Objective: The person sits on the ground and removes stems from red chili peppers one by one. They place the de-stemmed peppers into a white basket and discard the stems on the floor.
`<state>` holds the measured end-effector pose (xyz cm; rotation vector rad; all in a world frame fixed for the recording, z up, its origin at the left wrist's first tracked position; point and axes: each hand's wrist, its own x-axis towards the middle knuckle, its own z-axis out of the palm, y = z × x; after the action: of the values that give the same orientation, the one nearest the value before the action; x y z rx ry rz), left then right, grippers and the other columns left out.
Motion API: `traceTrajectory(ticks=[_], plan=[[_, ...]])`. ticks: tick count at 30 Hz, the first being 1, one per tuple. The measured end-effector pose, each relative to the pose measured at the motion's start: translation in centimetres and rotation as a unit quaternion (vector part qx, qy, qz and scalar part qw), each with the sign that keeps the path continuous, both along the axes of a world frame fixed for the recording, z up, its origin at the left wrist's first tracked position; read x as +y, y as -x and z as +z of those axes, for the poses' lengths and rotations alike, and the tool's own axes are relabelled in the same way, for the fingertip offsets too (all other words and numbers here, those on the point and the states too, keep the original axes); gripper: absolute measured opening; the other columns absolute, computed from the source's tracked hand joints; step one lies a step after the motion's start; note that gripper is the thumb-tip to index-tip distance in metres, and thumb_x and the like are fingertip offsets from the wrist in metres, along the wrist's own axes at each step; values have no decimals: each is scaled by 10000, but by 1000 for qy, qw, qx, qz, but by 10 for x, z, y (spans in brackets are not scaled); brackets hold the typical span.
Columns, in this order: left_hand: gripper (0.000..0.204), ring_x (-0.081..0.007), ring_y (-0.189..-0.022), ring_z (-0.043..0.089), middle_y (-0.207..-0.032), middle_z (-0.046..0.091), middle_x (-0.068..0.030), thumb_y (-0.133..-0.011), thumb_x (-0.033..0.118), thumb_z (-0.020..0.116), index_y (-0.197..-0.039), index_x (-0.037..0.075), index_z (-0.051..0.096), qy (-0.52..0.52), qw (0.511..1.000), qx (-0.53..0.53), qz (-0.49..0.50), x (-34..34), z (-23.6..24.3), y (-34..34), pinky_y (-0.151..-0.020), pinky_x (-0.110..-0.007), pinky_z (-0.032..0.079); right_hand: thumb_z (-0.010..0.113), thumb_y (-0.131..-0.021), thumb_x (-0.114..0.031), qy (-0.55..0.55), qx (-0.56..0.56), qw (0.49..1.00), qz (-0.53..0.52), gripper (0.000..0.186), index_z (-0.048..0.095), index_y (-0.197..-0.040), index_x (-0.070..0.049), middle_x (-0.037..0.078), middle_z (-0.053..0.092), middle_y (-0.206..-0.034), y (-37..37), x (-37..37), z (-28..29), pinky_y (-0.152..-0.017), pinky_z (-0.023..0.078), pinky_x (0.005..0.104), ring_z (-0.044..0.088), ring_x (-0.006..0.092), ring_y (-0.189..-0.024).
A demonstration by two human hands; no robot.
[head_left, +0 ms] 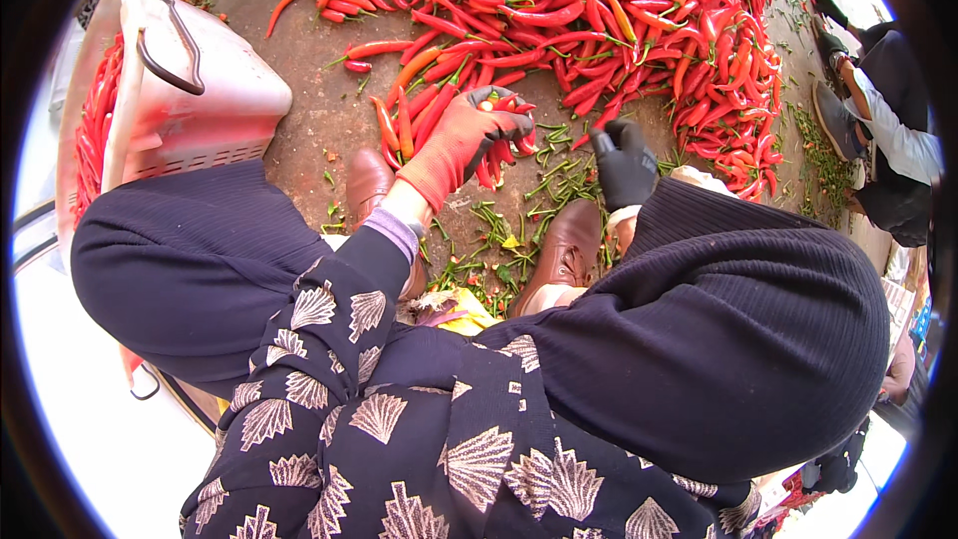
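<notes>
My left hand (469,130), in a red glove with dark palm and fingers, is closed around several red chilies with green stems (496,162). My right hand (624,165), in a black glove, is just to its right, fingers bent but apart, with nothing visible in them. A large pile of red chilies (559,10) lies on the ground beyond both hands. Loose green stems (489,225) are scattered below my hands, around my brown shoes (564,250).
A pale plastic crate (200,110) with black handles and red chilies inside stands at the left, beside my knee. At the right edge another person (878,125) sits, with dark shoes (838,115) near the pile's edge. A yellow bag (459,309) lies between my legs.
</notes>
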<state>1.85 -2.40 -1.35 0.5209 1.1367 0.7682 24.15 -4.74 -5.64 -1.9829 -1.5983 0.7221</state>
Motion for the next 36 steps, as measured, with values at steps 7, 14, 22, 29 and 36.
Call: traceTrajectory(ticks=[7,14,22,29,36], plan=[[219,-176,-609,632,-790,647,-87,-797,18,672,-992,31,573,3,999,-51,-5,-9,-18,0,-530,-278,512,674,-857,-225,69,-20,997,-43,439,492,-1212,-41,116,637,-952,-20,36,-55,-721,500,387,632,281,-831],[433,-189,-611,630,-804,650,-97,-802,44,684,-1192,36,497,53,989,-131,-32,-16,-35,2,-508,-325,513,681,-841,-106,216,594,775,-29,412,505,-1210,-57,41,590,-958,-19,-14,-74,-655,478,302,585,176,-793],[245,-132,-719,629,-820,647,-31,-808,94,695,-1032,46,609,29,986,-99,-130,-27,-41,9,-636,-252,511,667,-834,-23,188,632,751,36,297,578,-1117,-39,47,648,-912,33,-24,-25,-616,471,257,603,129,-746],[232,-132,-679,636,-798,659,-31,-753,105,748,-956,61,643,39,983,58,-170,-24,-42,5,-589,-255,500,684,-839,-68,130,526,836,87,334,595,-1156,-17,54,672,-939,42,-24,-5,-643,488,257,625,130,-759],[341,-121,-550,606,-725,643,-44,-673,118,733,-998,57,649,-12,959,188,-211,-19,-12,-5,-453,-279,475,654,-883,-163,88,355,924,114,135,675,-933,-39,40,642,-758,29,-3,3,-582,442,250,571,101,-650]])
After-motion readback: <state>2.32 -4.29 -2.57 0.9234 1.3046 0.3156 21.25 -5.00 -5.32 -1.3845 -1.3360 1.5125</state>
